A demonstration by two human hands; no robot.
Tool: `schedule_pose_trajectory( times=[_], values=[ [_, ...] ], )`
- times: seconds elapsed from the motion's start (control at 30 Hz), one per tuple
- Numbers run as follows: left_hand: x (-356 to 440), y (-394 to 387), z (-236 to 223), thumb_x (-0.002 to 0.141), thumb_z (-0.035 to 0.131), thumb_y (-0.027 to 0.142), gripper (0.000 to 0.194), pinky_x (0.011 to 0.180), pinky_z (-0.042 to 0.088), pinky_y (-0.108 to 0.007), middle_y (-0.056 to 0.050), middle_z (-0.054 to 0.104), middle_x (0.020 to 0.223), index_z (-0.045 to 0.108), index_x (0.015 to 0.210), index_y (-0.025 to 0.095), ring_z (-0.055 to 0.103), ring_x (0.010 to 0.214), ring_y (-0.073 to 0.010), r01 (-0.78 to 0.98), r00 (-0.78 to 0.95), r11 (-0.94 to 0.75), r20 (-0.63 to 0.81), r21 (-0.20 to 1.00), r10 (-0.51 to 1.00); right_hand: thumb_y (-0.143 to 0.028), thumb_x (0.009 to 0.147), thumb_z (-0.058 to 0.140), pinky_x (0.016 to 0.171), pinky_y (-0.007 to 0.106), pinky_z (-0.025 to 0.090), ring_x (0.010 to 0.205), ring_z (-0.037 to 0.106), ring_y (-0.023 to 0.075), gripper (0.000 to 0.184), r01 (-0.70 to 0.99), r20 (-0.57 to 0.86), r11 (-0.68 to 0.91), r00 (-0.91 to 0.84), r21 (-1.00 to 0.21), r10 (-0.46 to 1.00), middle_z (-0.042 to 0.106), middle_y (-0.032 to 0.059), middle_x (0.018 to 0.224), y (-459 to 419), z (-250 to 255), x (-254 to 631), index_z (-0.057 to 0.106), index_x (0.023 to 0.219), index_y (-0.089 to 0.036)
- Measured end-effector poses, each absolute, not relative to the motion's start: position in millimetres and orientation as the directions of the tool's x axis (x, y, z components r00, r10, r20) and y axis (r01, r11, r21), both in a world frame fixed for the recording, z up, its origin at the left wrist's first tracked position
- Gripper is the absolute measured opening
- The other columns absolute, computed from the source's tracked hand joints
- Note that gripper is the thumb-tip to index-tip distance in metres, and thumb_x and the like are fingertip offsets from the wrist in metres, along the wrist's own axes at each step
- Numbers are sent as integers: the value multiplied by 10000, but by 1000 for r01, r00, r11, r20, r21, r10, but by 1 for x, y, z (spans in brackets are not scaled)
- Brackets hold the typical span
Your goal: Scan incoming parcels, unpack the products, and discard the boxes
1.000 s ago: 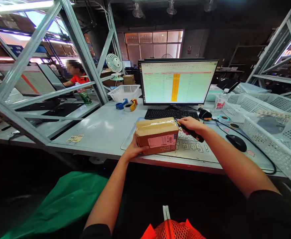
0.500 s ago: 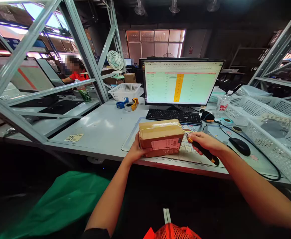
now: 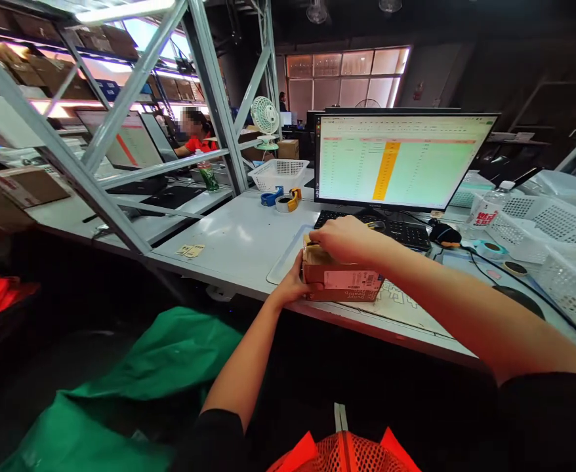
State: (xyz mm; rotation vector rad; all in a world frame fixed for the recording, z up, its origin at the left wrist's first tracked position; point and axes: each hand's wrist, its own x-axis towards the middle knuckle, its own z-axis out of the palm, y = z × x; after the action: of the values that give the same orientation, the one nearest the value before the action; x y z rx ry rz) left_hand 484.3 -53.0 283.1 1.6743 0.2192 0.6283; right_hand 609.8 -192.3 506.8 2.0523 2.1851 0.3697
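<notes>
A brown cardboard box (image 3: 340, 294) with a white label and tape on top sits on the desk's front edge. My left hand (image 3: 292, 283) grips its left end, the thumb lying across the front face. My right hand (image 3: 340, 237) is closed over the top of the box near its left end. It holds a box cutter (image 3: 377, 225); the black-and-yellow handle's rear end shows behind the wrist. The blade is hidden by my fingers, so I cannot tell how deep it sits. Much of the box's top is covered by my right hand and forearm.
Behind the box stand a keyboard (image 3: 409, 234) and a monitor (image 3: 396, 164). Tape dispensers (image 3: 288, 201) and a white basket (image 3: 279, 176) lie farther back left. A bottle (image 3: 489, 206) and white baskets (image 3: 546, 213) are at right. A person in red (image 3: 197, 139) sits beyond the metal frame.
My right hand with the box cutter has moved from beside the box's right end to over its top left. The left hand still grips the box. The view has turned left.
</notes>
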Motion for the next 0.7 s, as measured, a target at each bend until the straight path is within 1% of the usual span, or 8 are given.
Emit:
schedule_pose_trajectory(
  times=[0.1,0.2,0.4,0.47,0.53,0.6,0.63,0.7],
  values=[
    [483,-53,286,655,1005,424,1403,1282,377,-567,-197,516,1626,152,1754,238,513,1498,-397,-188,838,-229,278,955,470,-123,1002,555,783,367,520,993,768,311,301,952,36,74,-89,295,995,804,159,1031,-183,506,592,804,1154,-195],
    [483,-54,286,649,1006,442,1359,1271,387,-558,-201,532,1606,221,1737,228,531,1472,-400,-182,835,-224,271,957,479,-142,969,614,767,372,530,958,769,313,240,946,41,20,-35,323,999,802,161,974,-192,506,607,825,1069,-197],
    [483,-49,284,679,986,486,1296,1321,313,-545,-200,479,1659,265,1721,211,451,1549,-390,-197,828,-256,300,946,474,-172,925,698,670,357,460,730,705,248,135,911,2,-209,223,355,975,765,110,804,-271,499,713,803,879,-245],
    [480,-48,285,697,974,514,1301,1333,296,-543,-194,459,1680,239,1730,226,432,1569,-386,-192,840,-252,291,949,458,-178,950,701,677,372,427,736,705,250,150,871,24,-339,354,355,935,759,152,811,-308,488,746,796,839,-214],
    [475,-56,291,696,968,547,1333,1347,268,-551,-198,393,1726,199,1740,236,365,1612,-393,-167,813,-327,317,930,489,-190,994,679,693,392,409,809,731,274,161,825,33,-462,478,325,878,763,211,896,-340,470,765,809,899,-183],
    [470,-76,304,747,930,570,1296,1361,223,-572,-195,292,1778,170,1745,244,253,1664,-394,-108,680,-529,451,842,579,-249,1046,633,699,384,422,871,748,294,195,801,16,-534,550,270,835,766,225,989,-359,443,768,814,1079,-186],
    [470,-91,313,801,891,567,1216,1364,206,-578,-188,274,1787,187,1741,248,217,1677,-388,-63,586,-652,556,756,589,-283,1068,600,700,375,441,891,752,303,245,796,4,-555,571,243,821,766,216,1025,-363,427,765,798,1184,-199],
    [473,-124,335,929,782,530,957,1361,202,-573,-166,354,1759,300,1710,258,254,1667,-369,37,463,-847,742,531,486,-318,1098,515,722,371,489,966,753,325,369,792,-5,-578,590,199,807,756,204,1112,-361,393,755,724,1386,-222]
  ],
)
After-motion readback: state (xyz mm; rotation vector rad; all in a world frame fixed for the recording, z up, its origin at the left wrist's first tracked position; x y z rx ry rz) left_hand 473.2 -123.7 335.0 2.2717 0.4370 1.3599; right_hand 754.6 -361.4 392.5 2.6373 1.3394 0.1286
